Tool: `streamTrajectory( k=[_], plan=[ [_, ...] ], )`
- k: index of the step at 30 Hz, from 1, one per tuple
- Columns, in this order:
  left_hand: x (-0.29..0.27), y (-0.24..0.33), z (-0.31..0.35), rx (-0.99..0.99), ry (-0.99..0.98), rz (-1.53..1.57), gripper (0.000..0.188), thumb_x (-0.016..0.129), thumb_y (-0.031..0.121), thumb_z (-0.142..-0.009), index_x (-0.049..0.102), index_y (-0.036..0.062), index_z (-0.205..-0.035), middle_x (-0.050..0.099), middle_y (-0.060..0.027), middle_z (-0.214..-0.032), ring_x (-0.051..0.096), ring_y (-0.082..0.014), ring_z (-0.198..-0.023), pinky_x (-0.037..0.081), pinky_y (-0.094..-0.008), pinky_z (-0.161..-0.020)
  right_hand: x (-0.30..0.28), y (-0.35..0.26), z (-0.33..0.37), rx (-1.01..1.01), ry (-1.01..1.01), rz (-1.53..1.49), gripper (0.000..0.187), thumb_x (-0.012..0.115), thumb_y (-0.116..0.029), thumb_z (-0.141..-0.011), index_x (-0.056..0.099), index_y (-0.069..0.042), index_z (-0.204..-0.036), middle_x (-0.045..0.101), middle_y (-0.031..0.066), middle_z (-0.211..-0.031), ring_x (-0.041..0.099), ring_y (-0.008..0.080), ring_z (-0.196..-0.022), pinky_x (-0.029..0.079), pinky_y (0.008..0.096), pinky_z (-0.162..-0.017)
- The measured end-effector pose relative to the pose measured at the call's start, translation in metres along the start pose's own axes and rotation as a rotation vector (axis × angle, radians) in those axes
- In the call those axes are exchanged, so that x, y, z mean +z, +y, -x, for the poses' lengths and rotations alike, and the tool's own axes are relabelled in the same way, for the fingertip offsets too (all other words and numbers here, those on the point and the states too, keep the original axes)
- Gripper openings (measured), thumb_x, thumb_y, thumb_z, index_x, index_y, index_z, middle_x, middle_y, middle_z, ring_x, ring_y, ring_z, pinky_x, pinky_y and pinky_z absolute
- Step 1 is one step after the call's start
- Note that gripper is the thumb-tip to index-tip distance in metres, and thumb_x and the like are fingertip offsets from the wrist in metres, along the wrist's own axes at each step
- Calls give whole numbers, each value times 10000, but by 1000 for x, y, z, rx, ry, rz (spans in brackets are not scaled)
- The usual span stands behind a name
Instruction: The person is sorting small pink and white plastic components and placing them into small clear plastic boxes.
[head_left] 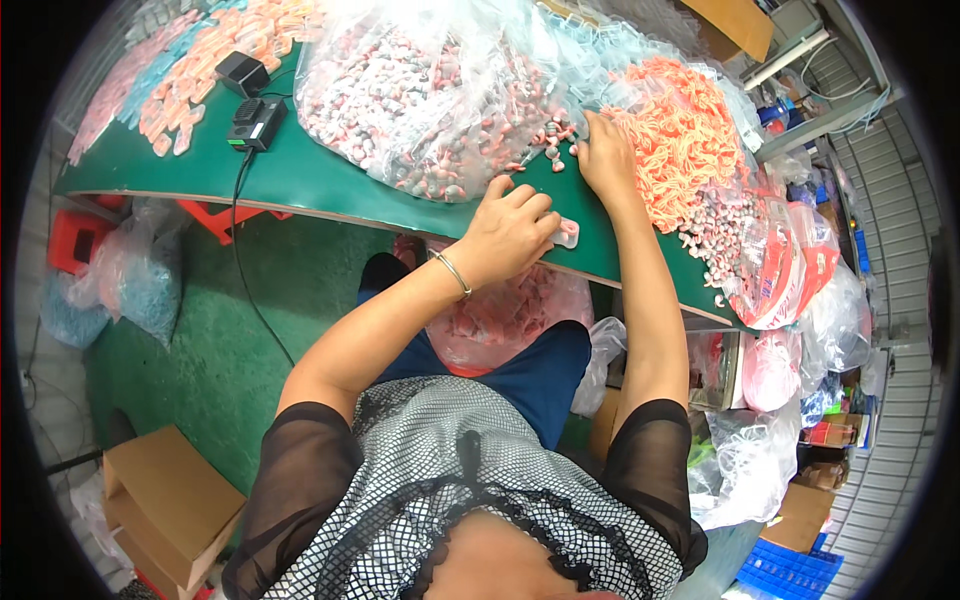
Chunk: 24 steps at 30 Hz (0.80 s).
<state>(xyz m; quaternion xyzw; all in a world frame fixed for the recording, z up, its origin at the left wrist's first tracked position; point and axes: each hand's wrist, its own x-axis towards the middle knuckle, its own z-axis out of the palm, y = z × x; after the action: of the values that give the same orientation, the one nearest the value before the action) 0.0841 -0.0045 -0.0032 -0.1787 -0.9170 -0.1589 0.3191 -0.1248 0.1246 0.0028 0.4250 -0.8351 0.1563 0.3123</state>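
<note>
Head view: by table edge [300, 195], left hand [506, 232] pinches pink piece [568, 233]; right hand [606, 160], grip unclear.

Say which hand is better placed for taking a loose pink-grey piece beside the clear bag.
Probably the right hand: it is right beside the loose pieces, while the left hand is by a pink object.

Printed lettering on red-white bag [808, 262]
</note>
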Motion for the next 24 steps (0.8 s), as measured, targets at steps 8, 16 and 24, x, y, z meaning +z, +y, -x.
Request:
streamTrajectory(
  k=[8, 16, 24],
  plan=[
    [-1, 0, 0, -18, 26, 63, 316, 770, 240, -706, 639, 125, -970, 588, -46, -1018, 557, -225, -969, 371, -435, -912, 5, -1, -7, 21, -111, 96, 375, 690, -163, -799, 630, -80, -1160, 690, 138, -1010, 622, 332, -997, 468, 463, -877],
    [11, 3, -7, -37, 8, 88, 252, 749, 261, -735, 650, 122, -921, 607, -36, -947, 564, -221, -942, 374, -420, -888, -4, -10, -24, 139, -258, -16, 288, 717, -203, -802, 652, -31, -1024, 683, 193, -944, 649, 383, -905, 511, 483, -779],
    [0, -5, -7, -7, 22, 56, 168, 711, 264, -770, 661, 112, -820, 594, -40, -828, 580, -236, -881, 382, -446, -892, -31, -13, 15, 136, -21, -82, 235, 635, -142, -841, 663, -27, -1043, 680, 195, -884, 663, 367, -815, 521, 460, -713]
  ],
)
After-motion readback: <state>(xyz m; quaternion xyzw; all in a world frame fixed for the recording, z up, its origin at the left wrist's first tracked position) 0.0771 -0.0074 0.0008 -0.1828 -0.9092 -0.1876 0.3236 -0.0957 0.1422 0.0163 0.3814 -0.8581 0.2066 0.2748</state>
